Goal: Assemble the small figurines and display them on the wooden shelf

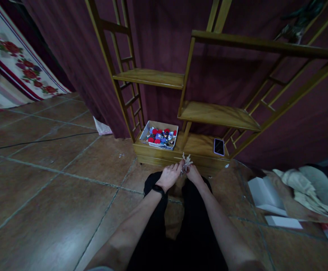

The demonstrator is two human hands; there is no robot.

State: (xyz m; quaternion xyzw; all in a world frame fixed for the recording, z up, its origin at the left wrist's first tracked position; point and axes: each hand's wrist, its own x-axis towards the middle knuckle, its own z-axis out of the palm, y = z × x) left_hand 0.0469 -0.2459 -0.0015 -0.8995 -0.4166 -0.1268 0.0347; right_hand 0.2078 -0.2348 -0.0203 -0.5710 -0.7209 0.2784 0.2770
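Note:
My left hand [170,175] and my right hand [192,172] meet in front of me, low over the floor. Both are closed on a small pale crinkly wrapper or packet [186,161] whose frilled top sticks up between them. What is inside it is too small to make out. A black band circles my left wrist. Just beyond my hands stands the bottom board of a wooden shelf rack [206,148]. On that board lies a white box [160,136] filled with several small red, blue and white items.
A phone [219,146] lies on the rack's bottom board at the right. White boxes [265,194] and pale crumpled packing paper [307,188] sit on the tiled floor to my right. A black cable [40,140] crosses the floor at left. Dark red curtain hangs behind.

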